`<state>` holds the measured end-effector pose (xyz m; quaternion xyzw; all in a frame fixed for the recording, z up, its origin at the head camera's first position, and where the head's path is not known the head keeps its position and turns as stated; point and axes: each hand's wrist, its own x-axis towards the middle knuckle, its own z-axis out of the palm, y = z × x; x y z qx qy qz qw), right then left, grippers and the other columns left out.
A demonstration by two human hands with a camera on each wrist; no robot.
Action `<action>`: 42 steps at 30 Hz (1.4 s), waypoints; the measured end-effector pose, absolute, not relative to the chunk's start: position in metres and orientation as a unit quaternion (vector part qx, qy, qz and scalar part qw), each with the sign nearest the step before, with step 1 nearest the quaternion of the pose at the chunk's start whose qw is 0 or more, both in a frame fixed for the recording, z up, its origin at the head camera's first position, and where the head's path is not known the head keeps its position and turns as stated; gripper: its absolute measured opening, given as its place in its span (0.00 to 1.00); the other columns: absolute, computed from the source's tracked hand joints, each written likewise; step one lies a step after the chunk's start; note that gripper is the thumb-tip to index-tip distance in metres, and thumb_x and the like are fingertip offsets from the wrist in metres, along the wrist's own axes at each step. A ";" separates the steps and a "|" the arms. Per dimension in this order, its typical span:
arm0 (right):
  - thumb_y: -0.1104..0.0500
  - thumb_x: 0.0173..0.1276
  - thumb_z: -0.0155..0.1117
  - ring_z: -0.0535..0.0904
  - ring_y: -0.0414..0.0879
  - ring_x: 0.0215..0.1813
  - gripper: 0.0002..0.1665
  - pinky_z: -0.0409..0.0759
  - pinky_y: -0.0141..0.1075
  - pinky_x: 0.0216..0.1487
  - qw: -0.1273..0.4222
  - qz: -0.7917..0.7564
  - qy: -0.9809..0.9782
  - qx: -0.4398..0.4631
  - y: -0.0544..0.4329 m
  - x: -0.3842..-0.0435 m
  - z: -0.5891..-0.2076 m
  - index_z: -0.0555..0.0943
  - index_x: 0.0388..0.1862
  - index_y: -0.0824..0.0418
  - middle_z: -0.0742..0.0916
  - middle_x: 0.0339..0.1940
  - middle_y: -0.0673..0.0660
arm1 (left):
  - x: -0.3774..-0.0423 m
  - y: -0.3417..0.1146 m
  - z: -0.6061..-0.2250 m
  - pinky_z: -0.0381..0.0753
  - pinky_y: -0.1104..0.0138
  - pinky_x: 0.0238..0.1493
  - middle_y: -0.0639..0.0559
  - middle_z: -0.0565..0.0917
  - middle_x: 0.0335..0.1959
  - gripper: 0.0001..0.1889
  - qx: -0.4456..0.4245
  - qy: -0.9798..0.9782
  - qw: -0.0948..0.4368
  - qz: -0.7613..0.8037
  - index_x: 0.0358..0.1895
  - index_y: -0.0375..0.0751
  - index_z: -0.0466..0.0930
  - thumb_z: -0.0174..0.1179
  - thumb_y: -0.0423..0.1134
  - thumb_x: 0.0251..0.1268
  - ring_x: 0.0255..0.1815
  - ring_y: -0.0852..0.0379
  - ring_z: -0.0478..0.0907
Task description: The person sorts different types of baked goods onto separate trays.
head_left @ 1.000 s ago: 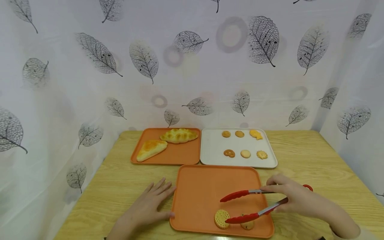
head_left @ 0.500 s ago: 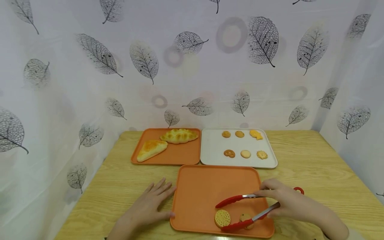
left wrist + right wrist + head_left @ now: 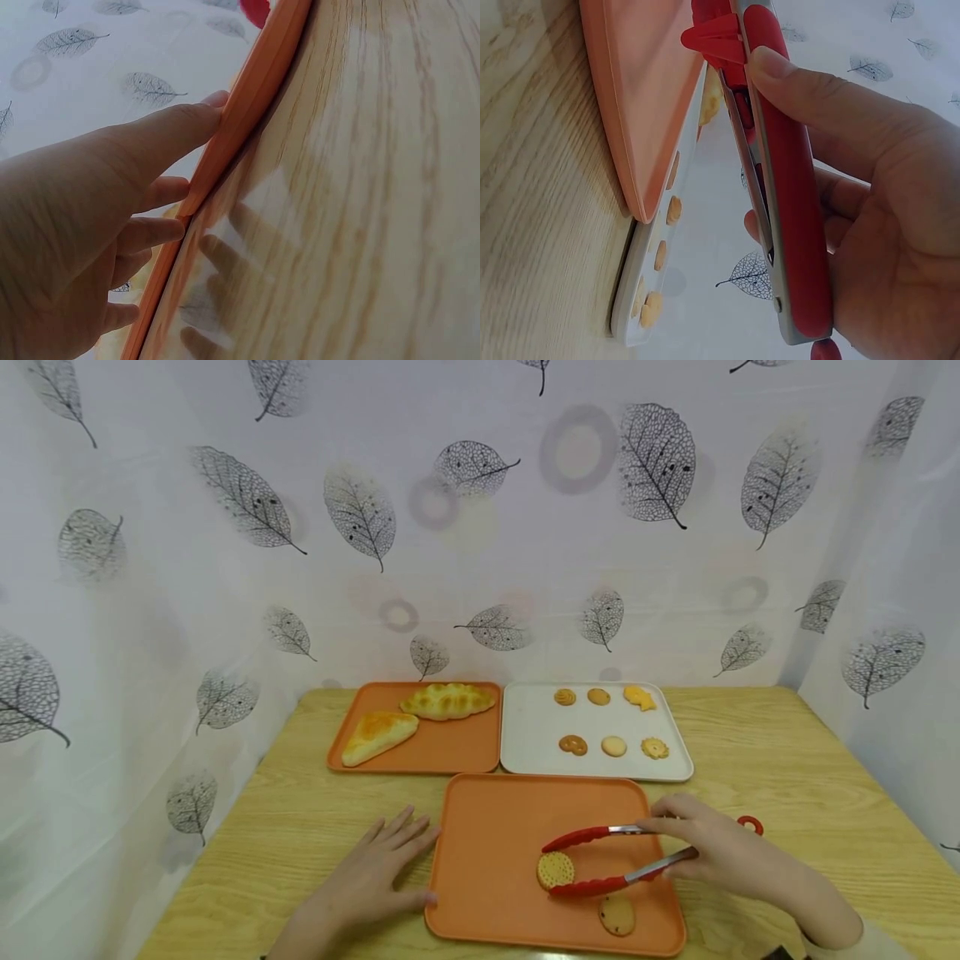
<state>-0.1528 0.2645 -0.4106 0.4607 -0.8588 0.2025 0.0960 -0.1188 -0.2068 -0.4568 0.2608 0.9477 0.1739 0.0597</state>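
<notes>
My right hand (image 3: 723,852) grips a pair of red-tipped metal tongs (image 3: 645,870) over the near orange tray (image 3: 487,827). The tongs' tips stand either side of a round, dotted cracker (image 3: 555,870), the lower tip at its near edge. An oval cookie with dark specks (image 3: 617,916) lies close to the tray's front right corner. Fingers spread, my left hand (image 3: 371,877) rests at the tray's left edge. In the left wrist view the left thumb and fingertips touch the orange rim (image 3: 240,112). The right wrist view shows thumb and fingers around the red tong handles (image 3: 787,187).
Behind on the left, another orange tray (image 3: 457,756) holds a triangular pastry (image 3: 378,735) and a long braided bread (image 3: 448,702). A white tray (image 3: 528,727) beside it bears several small cookies. A leaf-print curtain (image 3: 510,527) surrounds the wooden table (image 3: 787,777).
The dotted cracker has shifted away from me on the tray, with the tongs' tips around it. The speckled cookie is now uncovered by the tongs. My left hand stays in place.
</notes>
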 end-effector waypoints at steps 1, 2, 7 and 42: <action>0.57 0.43 0.82 0.68 0.34 0.42 0.32 0.75 0.23 0.32 0.101 0.200 -0.859 0.460 0.265 -0.154 -0.410 0.84 0.51 0.56 0.78 0.45 0.48 | -0.119 -0.207 -0.457 0.52 0.38 0.75 0.50 0.63 0.76 0.43 0.260 0.948 0.060 0.174 0.76 0.55 0.59 0.51 0.72 0.61 0.80 0.44 0.50; 0.57 0.42 0.82 0.68 0.34 0.42 0.32 0.75 0.24 0.32 0.104 0.197 -0.861 0.458 0.265 -0.155 -0.410 0.84 0.50 0.56 0.78 0.45 0.48 | -0.119 -0.207 -0.457 0.52 0.39 0.75 0.50 0.63 0.76 0.43 0.260 0.948 0.060 0.175 0.76 0.56 0.59 0.51 0.72 0.61 0.80 0.44 0.50; 0.57 0.41 0.83 0.69 0.34 0.42 0.34 0.77 0.25 0.33 0.122 0.189 -0.865 0.448 0.265 -0.159 -0.407 0.84 0.51 0.57 0.78 0.45 0.48 | -0.118 -0.208 -0.458 0.51 0.40 0.76 0.52 0.61 0.77 0.43 0.255 0.948 0.066 0.177 0.76 0.56 0.58 0.51 0.72 0.60 0.81 0.47 0.48; 0.65 0.36 0.84 0.71 0.46 0.39 0.35 0.75 0.38 0.32 0.269 0.137 -0.871 0.387 0.249 -0.238 -0.391 0.84 0.49 0.65 0.80 0.40 0.57 | -0.119 -0.207 -0.456 0.51 0.39 0.76 0.51 0.61 0.77 0.44 0.254 0.948 0.071 0.179 0.76 0.55 0.59 0.51 0.72 0.60 0.81 0.46 0.48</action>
